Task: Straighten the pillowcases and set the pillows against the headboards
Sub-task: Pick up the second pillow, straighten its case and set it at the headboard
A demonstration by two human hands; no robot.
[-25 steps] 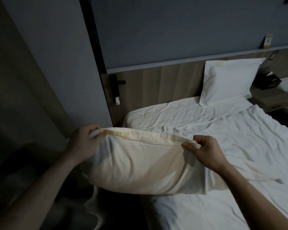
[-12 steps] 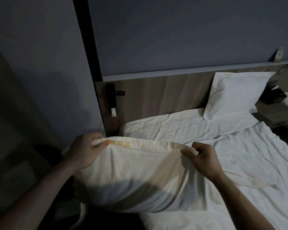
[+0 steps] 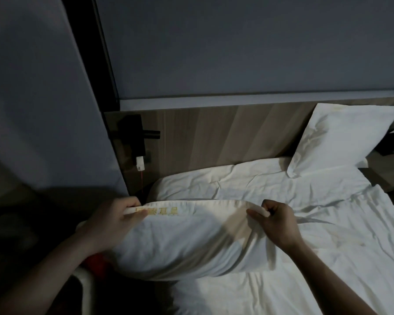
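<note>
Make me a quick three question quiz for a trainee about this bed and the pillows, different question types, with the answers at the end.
1. True or false: the far pillow leans against the headboard.
2. Multiple choice: where do the left hand and right hand grip the near pillow?
A. Along its top hem
B. At its bottom corners
C. Flat on its middle
3. Fill in: the lettering on the near pillow's hem sits nearest the ____ hand.

Key: 1 true; 2 A; 3 left.
</note>
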